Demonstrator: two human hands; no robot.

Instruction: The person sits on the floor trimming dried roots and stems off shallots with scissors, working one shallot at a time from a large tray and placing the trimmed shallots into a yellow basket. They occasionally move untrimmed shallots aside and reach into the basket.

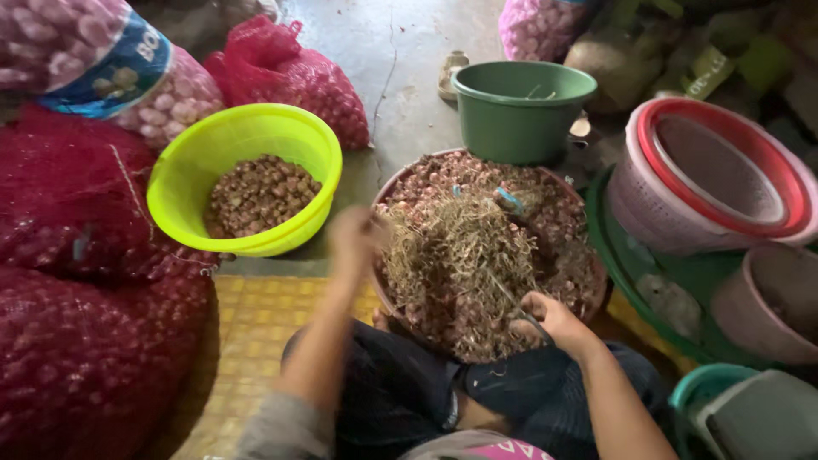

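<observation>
Working left to right from the round basin point(588, 281) of shallots on our lap, our blurred left hand point(354, 234) hovers at its left rim; we cannot tell its finger state. Our right hand point(550, 319), at the near right rim, grips scissors point(520, 308), whose long axis points up-left into the dry stalks point(456, 255).

Grey concrete floor point(409, 51) with woven mat point(247, 341), yellow-green bowl point(183, 183), green bucket point(520, 128), red mesh sacks point(77, 341).

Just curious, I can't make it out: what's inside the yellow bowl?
The yellow bowl holds a heap of small brown bulbs, filling only the bottom. The heap covers the bowl's floor, so anything beneath it cannot be seen.
</observation>
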